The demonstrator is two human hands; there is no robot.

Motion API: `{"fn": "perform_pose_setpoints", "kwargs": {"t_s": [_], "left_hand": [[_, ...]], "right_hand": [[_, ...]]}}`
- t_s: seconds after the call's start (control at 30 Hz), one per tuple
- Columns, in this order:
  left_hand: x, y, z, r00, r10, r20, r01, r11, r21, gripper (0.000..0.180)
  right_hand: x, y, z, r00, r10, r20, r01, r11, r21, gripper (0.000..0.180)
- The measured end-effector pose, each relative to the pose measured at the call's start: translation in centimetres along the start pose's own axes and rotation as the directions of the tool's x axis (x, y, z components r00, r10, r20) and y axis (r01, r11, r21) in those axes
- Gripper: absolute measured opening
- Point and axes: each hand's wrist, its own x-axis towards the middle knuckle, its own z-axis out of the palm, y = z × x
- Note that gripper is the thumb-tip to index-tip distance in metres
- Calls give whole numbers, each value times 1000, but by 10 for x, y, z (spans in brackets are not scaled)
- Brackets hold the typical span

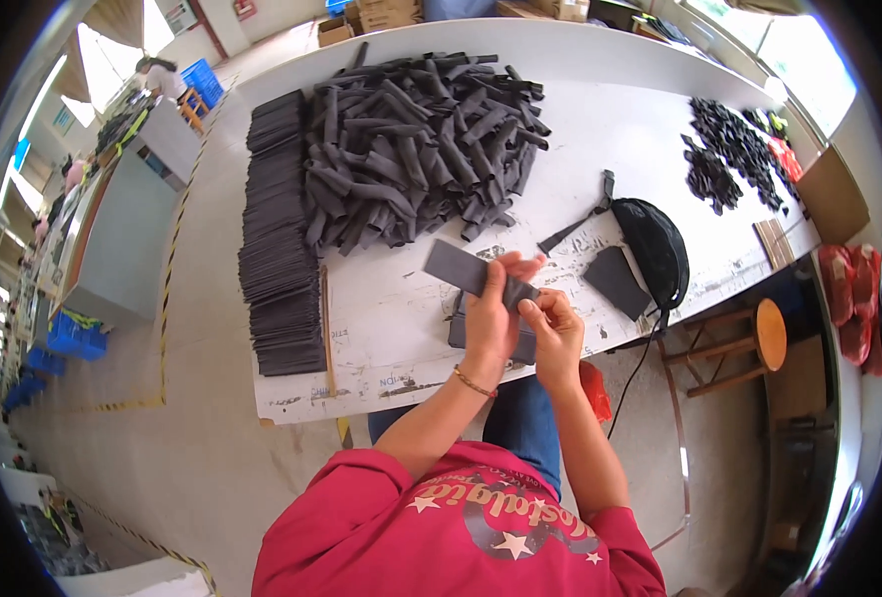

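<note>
Above the near middle of the white table I hold a flat dark grey strip (pixel 455 267), which looks like cloth or foam. My left hand (pixel 493 316) is closed around its middle, thumb on top. My right hand (pixel 556 336) pinches its right end between thumb and fingers. Under my hands lies a small stack of similar dark pieces (pixel 458 330), partly hidden by my wrists. Beyond the strip rises a big heap of rolled dark grey tubes (pixel 411 149). Left of the heap, flat dark pieces (pixel 280 239) stand packed in a long row.
Right of my hands lie a black rounded pouch (pixel 655 249) with a strap and a dark flat piece (pixel 615 282). Small black parts (pixel 729 149) are scattered at the far right. A thin wooden stick (pixel 327 328) edges the row. A wooden stool (pixel 767 335) stands right of the table (pixel 401 353).
</note>
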Motion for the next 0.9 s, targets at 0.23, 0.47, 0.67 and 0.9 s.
{"fn": "perform_pose_setpoints", "kwargs": {"t_s": [0.23,0.47,0.67,0.9], "left_hand": [[9,25,-2,976,47,212,-47,999,-9,35],[7,39,-34,999,12,-30,-9,995,97,37],[6,47,-45,992,-29,-120,33,999,34,25],[43,59,-52,979,98,-179,-83,993,90,18]], "right_hand": [[0,-30,-18,969,233,-88,-207,950,235,10],[-1,-13,-17,934,-356,14,334,860,-385,8],[5,-13,-21,907,-405,117,407,768,-494,9],[39,11,-35,983,-183,18,171,873,-457,8]]}}
